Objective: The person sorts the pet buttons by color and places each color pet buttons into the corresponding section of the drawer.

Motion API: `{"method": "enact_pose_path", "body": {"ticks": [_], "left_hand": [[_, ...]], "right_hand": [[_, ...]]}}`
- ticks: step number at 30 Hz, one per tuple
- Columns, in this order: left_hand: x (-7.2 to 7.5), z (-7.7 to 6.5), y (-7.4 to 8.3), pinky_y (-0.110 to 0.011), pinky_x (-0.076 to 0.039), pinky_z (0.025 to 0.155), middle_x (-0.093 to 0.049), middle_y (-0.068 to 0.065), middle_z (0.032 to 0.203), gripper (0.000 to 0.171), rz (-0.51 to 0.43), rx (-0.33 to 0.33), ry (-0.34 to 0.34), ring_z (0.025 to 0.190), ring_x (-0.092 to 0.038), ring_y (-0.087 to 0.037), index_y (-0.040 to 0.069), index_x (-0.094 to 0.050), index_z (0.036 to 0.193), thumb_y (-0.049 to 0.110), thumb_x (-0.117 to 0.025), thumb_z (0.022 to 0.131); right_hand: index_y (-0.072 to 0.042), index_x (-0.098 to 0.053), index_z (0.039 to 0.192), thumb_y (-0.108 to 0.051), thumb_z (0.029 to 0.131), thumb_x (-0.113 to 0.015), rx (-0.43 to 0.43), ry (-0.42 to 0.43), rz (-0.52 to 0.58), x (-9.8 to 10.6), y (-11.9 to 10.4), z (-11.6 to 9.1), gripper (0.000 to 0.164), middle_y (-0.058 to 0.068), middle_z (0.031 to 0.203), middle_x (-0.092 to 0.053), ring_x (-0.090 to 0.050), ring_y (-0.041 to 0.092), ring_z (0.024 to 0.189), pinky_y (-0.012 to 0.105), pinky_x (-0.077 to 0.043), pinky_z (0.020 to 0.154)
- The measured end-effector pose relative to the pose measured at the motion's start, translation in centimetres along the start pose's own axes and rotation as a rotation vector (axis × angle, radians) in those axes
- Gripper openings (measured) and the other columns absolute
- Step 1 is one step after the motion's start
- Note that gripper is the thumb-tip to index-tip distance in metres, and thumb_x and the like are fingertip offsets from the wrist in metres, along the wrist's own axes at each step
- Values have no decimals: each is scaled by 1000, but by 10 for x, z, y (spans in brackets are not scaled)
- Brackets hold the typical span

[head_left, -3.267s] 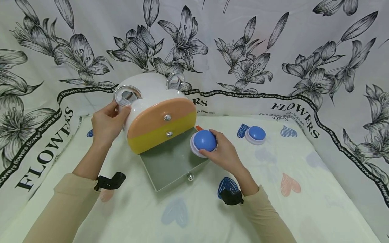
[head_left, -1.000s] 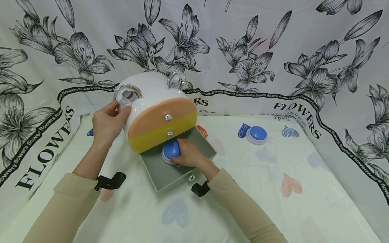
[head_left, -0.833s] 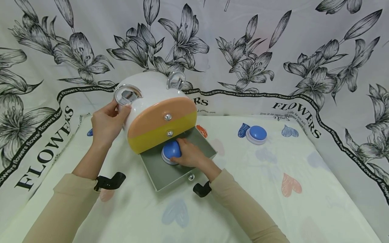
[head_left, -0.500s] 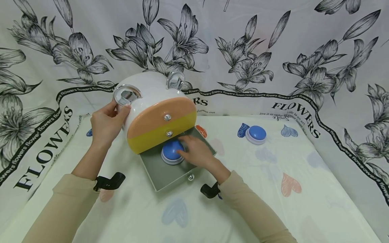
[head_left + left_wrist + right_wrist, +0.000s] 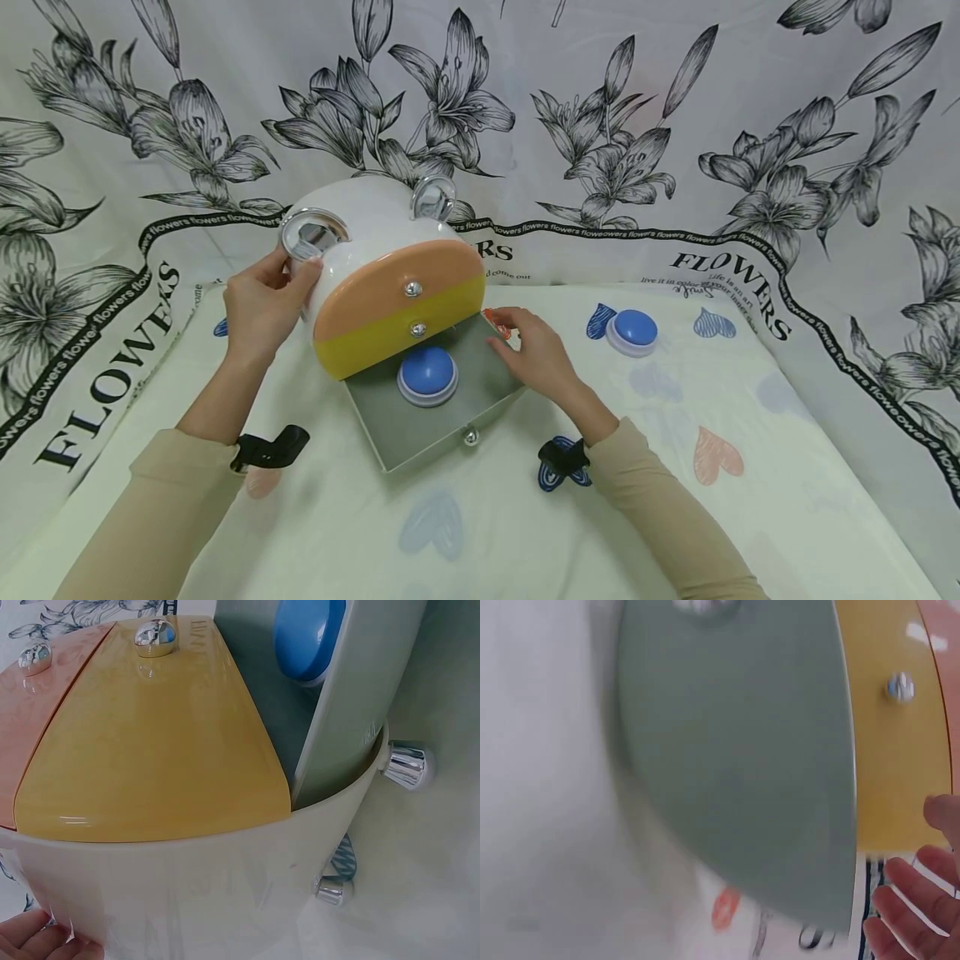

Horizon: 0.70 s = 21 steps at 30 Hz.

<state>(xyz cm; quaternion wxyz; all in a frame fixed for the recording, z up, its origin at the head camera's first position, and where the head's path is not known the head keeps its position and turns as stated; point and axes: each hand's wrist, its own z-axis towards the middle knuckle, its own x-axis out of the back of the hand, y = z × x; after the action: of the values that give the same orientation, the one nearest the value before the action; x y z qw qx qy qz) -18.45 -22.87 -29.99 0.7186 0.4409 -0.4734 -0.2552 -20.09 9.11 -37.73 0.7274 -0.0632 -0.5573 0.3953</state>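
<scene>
My left hand (image 5: 262,308) grips the left side of a small drawer cabinet (image 5: 367,208), thumb on its white shell just below a silver ring. The cabinet has an orange and a yellow drawer front, both closed, and silver knobs. Its grey-green bottom drawer (image 5: 386,429) is pulled out. Inside sits a blue-domed push button (image 5: 427,371) on a white base, untouched. Fingers spread, my right hand (image 5: 543,354) hovers at the drawer's right edge, holding nothing. In the right wrist view the fingers (image 5: 904,900) are relaxed beside the yellow front.
A second blue-domed button (image 5: 633,331) stands on the heart-printed cloth (image 5: 637,517) at the right. Behind the cabinet hangs a white curtain (image 5: 517,50) with black flowers. Black wrist cameras stick out below both wrists.
The right hand carried the blue button into the drawer, let go of it and drew back to the right. The left hand and cabinet stay in place.
</scene>
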Motion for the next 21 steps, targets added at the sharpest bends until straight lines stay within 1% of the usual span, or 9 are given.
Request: {"method": "enact_pose_path", "body": {"ticks": [2, 5, 10, 14, 18, 21], "left_hand": [[0, 0, 0, -5, -46, 66, -57, -2, 128, 60, 0, -2, -2, 99, -52, -11, 25, -44, 137, 51, -57, 84], [0, 0, -1, -4, -46, 65, -57, -2, 128, 61, 3, -1, -4, 99, -52, -12, 25, -43, 137, 51, -57, 84], [0, 0, -1, -4, -46, 64, -57, -2, 128, 62, 8, -5, -2, 99, -52, -12, 25, -43, 137, 52, -57, 84], [0, 0, -1, -4, -46, 63, -58, -3, 127, 61, 5, -18, -1, 97, -52, -11, 24, -44, 137, 51, -57, 84], [0, 0, -1, -4, -46, 63, -59, -4, 125, 60, 0, -16, 3, 94, -52, -10, 23, -45, 136, 50, -58, 84], [0, 0, -1, -4, -45, 64, -58, -5, 125, 61, 1, -7, 4, 94, -51, -10, 24, -45, 137, 50, -57, 84]], "right_hand": [[-9, -54, 123, -24, 86, -65, -28, 24, -23, 6, 9, 0, 42, 6, 113, -62, -58, 20, 105, 35, -51, 81], [-9, -53, 125, -26, 86, -65, -73, 51, -51, 16, 24, 1, 44, 8, 115, -61, -56, 22, 107, 38, -50, 83], [-5, -51, 127, -26, 86, -64, -108, 114, -82, 33, 54, 2, 49, 13, 121, -56, -52, 28, 111, 44, -45, 91], [-2, -49, 129, -24, 86, -64, -145, 162, -82, 46, 78, 0, 52, 17, 127, -52, -47, 34, 117, 48, -38, 97], [0, -46, 132, -24, 85, -64, -201, 181, -74, 57, 98, -4, 56, 21, 131, -48, -42, 39, 121, 52, -34, 100], [1, -44, 134, -25, 85, -65, -246, 176, -88, 63, 111, -7, 59, 23, 133, -45, -40, 42, 122, 54, -33, 100]]}}
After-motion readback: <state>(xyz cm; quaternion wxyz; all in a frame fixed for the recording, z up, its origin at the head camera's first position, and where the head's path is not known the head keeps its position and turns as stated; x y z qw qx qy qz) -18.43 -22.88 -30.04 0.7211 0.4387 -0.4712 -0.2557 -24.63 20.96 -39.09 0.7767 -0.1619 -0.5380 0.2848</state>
